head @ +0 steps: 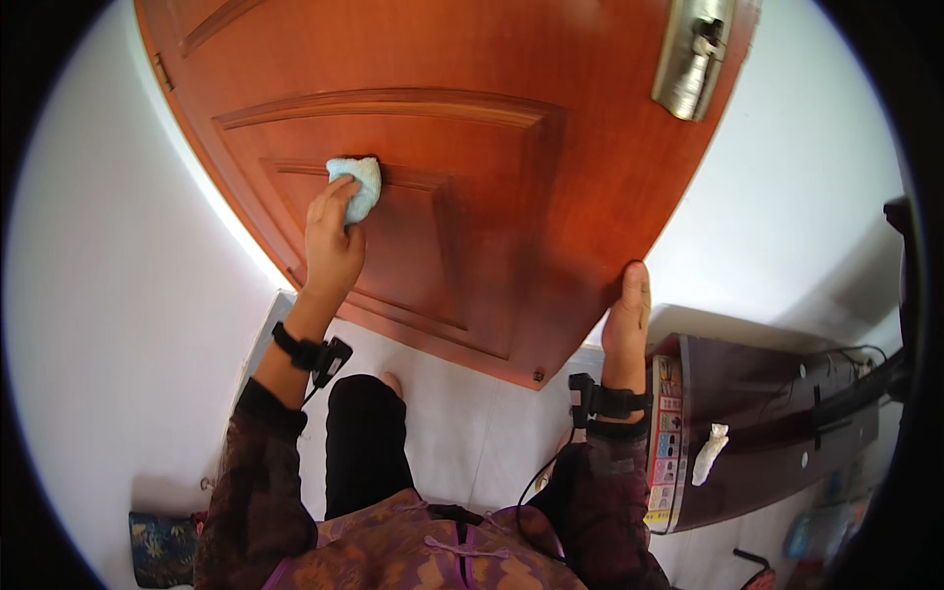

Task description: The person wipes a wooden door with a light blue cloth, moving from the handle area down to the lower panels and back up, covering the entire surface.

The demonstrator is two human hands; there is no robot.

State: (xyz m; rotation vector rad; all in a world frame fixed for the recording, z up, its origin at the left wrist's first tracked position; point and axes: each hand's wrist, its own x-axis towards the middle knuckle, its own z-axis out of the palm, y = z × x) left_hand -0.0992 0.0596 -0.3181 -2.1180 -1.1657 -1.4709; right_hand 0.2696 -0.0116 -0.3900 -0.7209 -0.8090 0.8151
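A reddish-brown wooden panel door (487,206) fills the upper middle of the head view. My left hand (335,228) presses a folded pale blue cloth (363,193) against the moulding of its lower panel. At the door's free edge, on the right, my right hand (629,310) rests with the thumb side against the edge; part of its fingers is hidden behind the door. Higher on the same side sits a metal lever handle with its plate (689,66). Both wrists carry black straps with small devices.
A dark low cabinet (767,442) stands at the right, bearing a crumpled white wrapper (710,454) and cables. White walls flank the door. A blue floral-patterned item (161,549) lies at lower left. Pale floor tiles (457,420) show under the door.
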